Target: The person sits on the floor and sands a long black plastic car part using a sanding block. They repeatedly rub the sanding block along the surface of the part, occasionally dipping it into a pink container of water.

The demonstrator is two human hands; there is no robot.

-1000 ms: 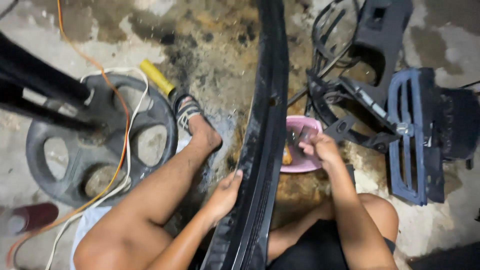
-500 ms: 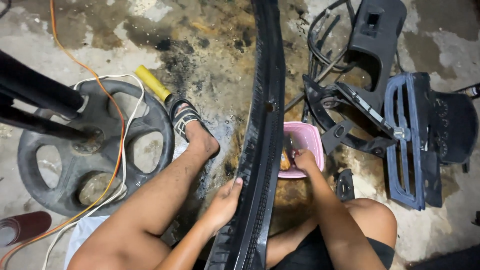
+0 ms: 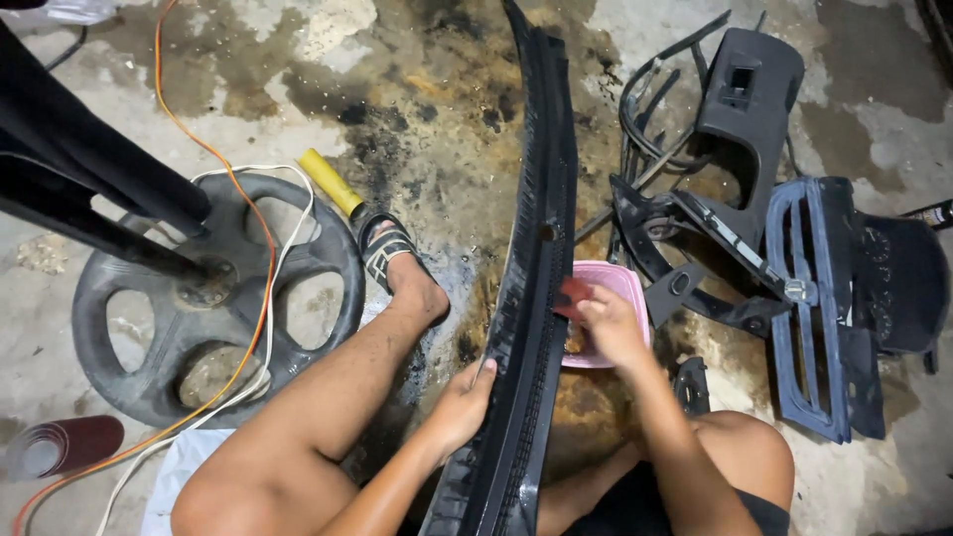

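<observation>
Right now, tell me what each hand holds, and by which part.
The left hand grips the long black trim panel by its left edge, near the lower end. The right hand pinches a small reddish piece over the pink tub.

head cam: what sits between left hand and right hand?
The long black plastic trim panel runs between them: left hand grips its left edge, right hand is over the pink tub. Head view.

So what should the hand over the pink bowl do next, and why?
Probably lift the reddish-brown piece from the pink bowl onto the long black trim panel: the right hand holds it there, and the left hand steadies the panel.
</observation>
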